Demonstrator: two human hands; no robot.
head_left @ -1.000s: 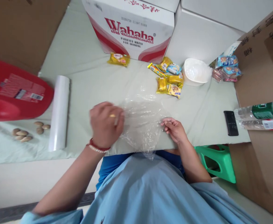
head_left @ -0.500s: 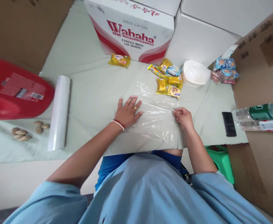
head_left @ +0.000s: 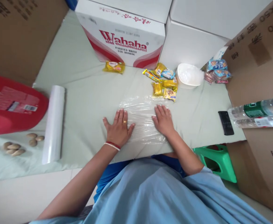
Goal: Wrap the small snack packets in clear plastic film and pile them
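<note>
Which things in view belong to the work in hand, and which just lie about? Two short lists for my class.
In the work:
clear plastic film, spread out
left hand, palm down at its left edge
right hand, flat on its right side

Apparently lying about:
Wahaha carton
yellow-wrapped snacks
white bowl
black phone
plastic bottles
plastic roll, perhaps related but untouched

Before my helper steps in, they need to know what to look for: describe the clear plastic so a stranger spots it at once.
Find the Wahaha box on the table's far side, then come nearer, past the yellow packets. The clear plastic lies spread there, touched by the left hand and right hand. Unlike the white roll or packets, it is flat and see-through.
</note>
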